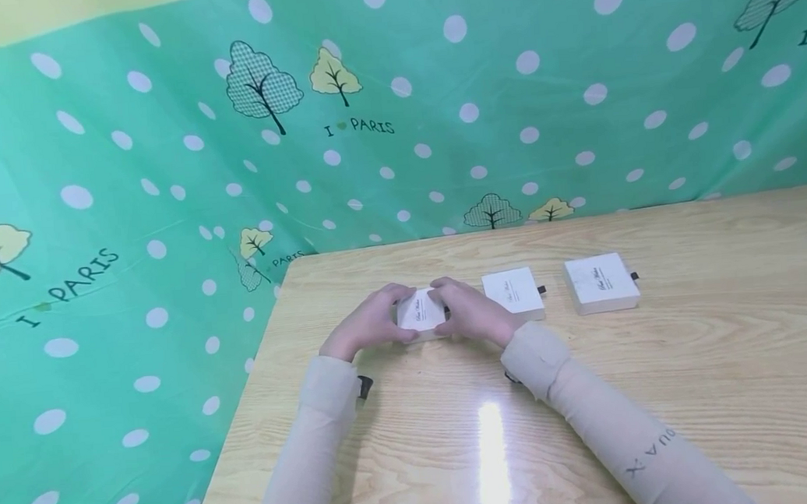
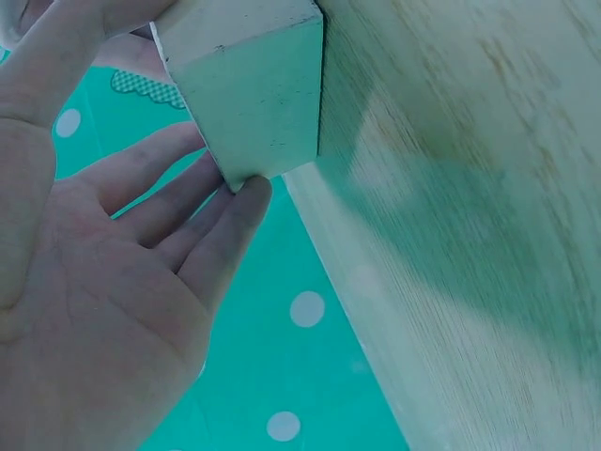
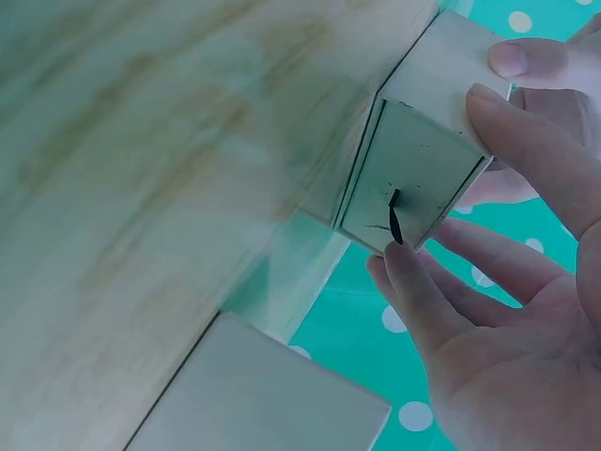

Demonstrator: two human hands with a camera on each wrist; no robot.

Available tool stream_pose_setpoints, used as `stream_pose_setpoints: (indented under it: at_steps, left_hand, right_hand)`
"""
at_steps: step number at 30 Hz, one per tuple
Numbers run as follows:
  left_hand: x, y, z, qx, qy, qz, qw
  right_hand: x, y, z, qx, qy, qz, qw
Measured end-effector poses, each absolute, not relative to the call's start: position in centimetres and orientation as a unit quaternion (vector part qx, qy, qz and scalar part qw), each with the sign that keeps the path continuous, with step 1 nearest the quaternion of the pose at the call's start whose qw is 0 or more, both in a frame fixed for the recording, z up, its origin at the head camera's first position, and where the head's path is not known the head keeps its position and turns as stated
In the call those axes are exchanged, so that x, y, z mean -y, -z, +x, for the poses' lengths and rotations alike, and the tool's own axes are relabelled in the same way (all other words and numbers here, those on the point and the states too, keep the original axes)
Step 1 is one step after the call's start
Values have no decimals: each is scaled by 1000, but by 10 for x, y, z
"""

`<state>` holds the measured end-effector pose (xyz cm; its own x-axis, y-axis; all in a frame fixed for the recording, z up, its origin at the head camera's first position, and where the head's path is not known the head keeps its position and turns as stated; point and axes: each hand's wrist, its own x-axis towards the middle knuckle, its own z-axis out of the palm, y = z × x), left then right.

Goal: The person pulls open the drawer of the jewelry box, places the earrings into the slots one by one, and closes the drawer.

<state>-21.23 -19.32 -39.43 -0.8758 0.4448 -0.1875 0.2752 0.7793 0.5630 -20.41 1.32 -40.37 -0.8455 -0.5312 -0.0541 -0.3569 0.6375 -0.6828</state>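
Observation:
Between both hands is a small white drawer box [image 1: 422, 311] with dark print on its lid, sitting on the wooden table. My left hand [image 1: 373, 320] holds it from the left, thumb at the near side and fingers at the far side. From the right, my right hand [image 1: 474, 313] grips the same box in a like way. In the left wrist view the box [image 2: 249, 103] shows a plain end, with fingertips at its far corner. A black pull tab [image 3: 394, 216] sticks out of the opposite end in the right wrist view, close to a right fingertip.
A second white box [image 1: 514, 291] lies just right of my right hand, partly behind the wrist. Further right is a third white box [image 1: 602, 282]; both have dark side tabs. A green dotted cloth [image 1: 436, 109] hangs behind and left of the wooden table [image 1: 733, 338].

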Motion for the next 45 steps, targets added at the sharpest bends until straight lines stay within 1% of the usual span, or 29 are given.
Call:
stream_pose_setpoints:
  at_steps: [6, 11, 16, 20, 24, 29, 40, 45]
  left_hand:
    - [194, 392, -212, -930, -271, 193, 157]
    - [194, 394, -214, -931, -256, 212, 152]
    - [194, 393, -217, -933, -242, 219, 152]
    - [193, 391, -220, -933, -238, 227, 143]
    - [193, 385, -221, -934, -237, 236, 128]
    - [191, 375, -216, -935, -237, 245, 94]
    - [174, 357, -191, -941, -219, 257, -13]
    - [164, 355, -176, -939, -204, 271, -63]
  right_hand:
    - [-11, 401, -206, -897, 343, -252, 123]
    - [-11, 401, -208, -895, 350, -243, 131]
    - [-11, 400, -212, -900, 326, -251, 140]
    - [-11, 396, -215, -908, 299, -265, 130]
    - [-11, 390, -216, -909, 301, -270, 104]
    - [-14, 380, -212, -904, 319, -276, 72]
    - [-41, 361, -188, -902, 328, -281, 20]
    - [-58, 358, -176, -904, 319, -285, -24]
